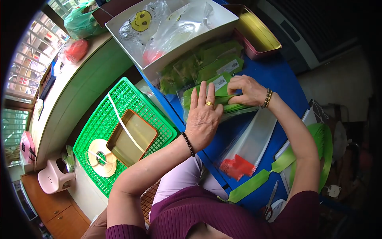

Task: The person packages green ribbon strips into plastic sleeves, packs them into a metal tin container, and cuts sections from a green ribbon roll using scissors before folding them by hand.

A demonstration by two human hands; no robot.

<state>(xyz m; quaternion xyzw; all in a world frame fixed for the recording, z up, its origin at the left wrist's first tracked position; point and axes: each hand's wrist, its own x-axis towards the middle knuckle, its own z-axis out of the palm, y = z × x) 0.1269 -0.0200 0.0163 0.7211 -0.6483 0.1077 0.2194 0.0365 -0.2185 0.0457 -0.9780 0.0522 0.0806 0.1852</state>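
Green ribbon pack [223, 91] looks flat, layered, with a white barcode label [219, 82] and clear plastic edges. Right hand [247, 92] pinches it; left hand [203, 118] lies over it, grip unclear.

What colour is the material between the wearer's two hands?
The material is green; it shows best in the head view.

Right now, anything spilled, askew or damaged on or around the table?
Nothing looks spilled or damaged. One untidy thing: a white strip lies slantwise across the brown tray and over the green basket, loose rather than wound like the tape roll nearby.
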